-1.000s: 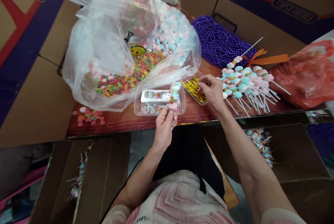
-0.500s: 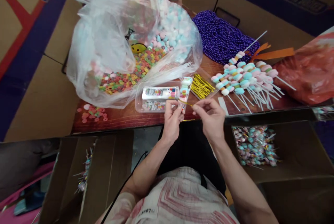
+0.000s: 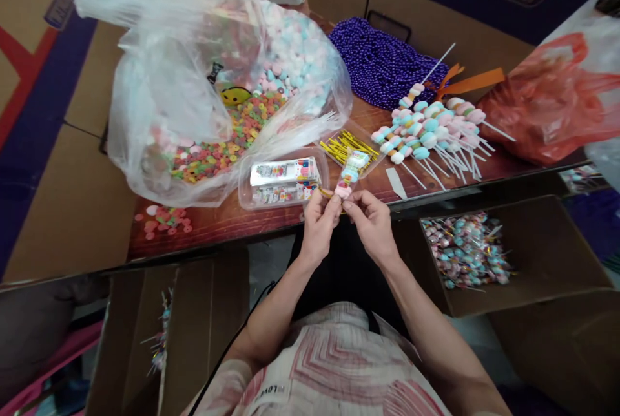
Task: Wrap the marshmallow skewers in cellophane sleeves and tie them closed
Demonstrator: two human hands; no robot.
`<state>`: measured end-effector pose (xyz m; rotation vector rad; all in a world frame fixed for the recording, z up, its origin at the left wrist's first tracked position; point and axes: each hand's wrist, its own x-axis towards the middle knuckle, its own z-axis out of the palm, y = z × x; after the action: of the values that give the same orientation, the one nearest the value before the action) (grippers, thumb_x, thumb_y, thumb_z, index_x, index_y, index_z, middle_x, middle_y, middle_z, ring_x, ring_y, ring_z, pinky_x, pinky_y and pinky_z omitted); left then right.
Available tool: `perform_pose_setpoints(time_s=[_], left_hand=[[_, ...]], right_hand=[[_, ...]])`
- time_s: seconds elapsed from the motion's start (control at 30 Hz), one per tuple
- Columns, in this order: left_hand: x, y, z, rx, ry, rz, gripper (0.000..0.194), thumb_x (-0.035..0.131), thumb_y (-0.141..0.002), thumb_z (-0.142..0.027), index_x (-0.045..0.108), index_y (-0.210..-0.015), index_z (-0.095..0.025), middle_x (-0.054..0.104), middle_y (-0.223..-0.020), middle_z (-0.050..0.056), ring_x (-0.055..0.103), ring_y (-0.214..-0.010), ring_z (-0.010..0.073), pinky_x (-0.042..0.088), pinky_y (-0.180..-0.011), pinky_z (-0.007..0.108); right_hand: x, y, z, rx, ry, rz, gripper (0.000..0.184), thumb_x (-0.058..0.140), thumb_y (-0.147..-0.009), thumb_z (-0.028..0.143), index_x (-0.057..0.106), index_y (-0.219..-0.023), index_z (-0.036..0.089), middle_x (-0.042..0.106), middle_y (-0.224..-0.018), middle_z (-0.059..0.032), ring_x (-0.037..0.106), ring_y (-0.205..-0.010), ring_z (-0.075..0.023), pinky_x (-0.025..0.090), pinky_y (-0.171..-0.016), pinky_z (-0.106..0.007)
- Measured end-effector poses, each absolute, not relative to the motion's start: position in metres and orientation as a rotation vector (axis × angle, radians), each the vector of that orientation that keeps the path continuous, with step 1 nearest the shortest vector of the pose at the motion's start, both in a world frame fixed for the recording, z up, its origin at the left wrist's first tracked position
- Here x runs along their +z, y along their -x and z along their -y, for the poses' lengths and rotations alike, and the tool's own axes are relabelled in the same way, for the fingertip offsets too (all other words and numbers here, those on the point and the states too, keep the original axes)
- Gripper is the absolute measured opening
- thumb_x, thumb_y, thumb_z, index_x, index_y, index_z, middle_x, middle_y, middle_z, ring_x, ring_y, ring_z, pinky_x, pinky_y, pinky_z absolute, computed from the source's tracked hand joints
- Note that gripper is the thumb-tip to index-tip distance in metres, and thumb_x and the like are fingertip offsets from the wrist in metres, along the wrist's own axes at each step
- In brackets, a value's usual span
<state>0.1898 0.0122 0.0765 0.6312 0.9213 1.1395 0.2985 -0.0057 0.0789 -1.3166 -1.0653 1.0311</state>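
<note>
My left hand [image 3: 318, 222] pinches the bottom of a bagged candy skewer [image 3: 351, 170] that points up and to the right. Its fingers also touch a gold twist tie [image 3: 325, 193]. My right hand [image 3: 371, 221] is closed beside it, fingertips pressed on the same skewer base and tie. Both hands hover at the wooden table's front edge [image 3: 232, 222]. Just beyond them lie a small tray of gold twist ties [image 3: 345, 146] and a clear tub of printed bags [image 3: 283, 180].
A big clear bag [image 3: 203, 80] holds marshmallows and ring candies. Unwrapped candy skewers [image 3: 431, 132] lie at the right, by purple beads [image 3: 382, 64] and a red bag [image 3: 547, 103]. A cardboard box of wrapped skewers [image 3: 467, 251] sits below right. Loose candies [image 3: 162, 219] lie at left.
My right hand left the twist-tie tray with a gold tie and came back to my left hand. Both hands now meet at the skewer's base.
</note>
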Motion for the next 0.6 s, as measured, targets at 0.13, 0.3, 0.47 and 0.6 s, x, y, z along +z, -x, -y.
perform_pose_setpoints(time_s=[0.13, 0.3, 0.47, 0.6], left_hand=[[0.086, -0.181, -0.013, 0.901, -0.436, -0.757, 0.035, 0.082, -0.076, -0.034, 0.051, -0.078, -0.018, 0.037, -0.054, -0.01, 0.02, -0.042, 0.0014, 0.014, -0.041, 0.014], [0.096, -0.168, -0.013, 0.568, -0.2, -0.673, 0.021, 0.071, -0.086, -0.021, 0.052, -0.078, -0.016, 0.026, -0.051, -0.011, 0.013, -0.04, 0.0022, 0.009, -0.036, 0.013], [0.088, -0.186, 0.002, 0.774, -0.554, -0.849, 0.029, 0.08, -0.078, -0.033, 0.056, -0.082, -0.018, 0.042, -0.052, -0.009, 0.025, -0.041, 0.0031, 0.017, -0.039, 0.014], [0.077, -0.2, 0.02, 1.013, -0.809, -1.04, 0.02, 0.077, -0.081, -0.032, 0.064, -0.086, -0.019, 0.055, -0.063, -0.004, 0.044, -0.052, 0.007, 0.029, -0.045, 0.017]], right_hand=[[0.076, -0.3, 0.014, 1.099, 1.249, 1.077, 0.024, 0.06, -0.089, 0.04, 0.051, -0.078, 0.021, 0.052, -0.076, 0.0019, 0.047, -0.064, -0.012, 0.044, -0.062, -0.026], [0.079, -0.313, 0.022, 1.111, 1.119, 1.284, 0.022, 0.056, -0.092, 0.04, 0.048, -0.082, 0.022, 0.051, -0.085, -0.0012, 0.05, -0.074, -0.0147, 0.047, -0.067, -0.028], [0.076, -0.317, 0.032, 0.825, 1.289, 1.437, 0.008, 0.046, -0.095, 0.028, 0.045, -0.09, 0.023, 0.051, -0.082, -0.0009, 0.049, -0.074, -0.0158, 0.046, -0.071, -0.03], [0.073, -0.318, 0.039, 0.784, 1.442, 1.366, 0.003, 0.043, -0.092, 0.022, 0.047, -0.093, 0.022, 0.053, -0.081, -0.0001, 0.051, -0.072, -0.0151, 0.044, -0.068, -0.028]])
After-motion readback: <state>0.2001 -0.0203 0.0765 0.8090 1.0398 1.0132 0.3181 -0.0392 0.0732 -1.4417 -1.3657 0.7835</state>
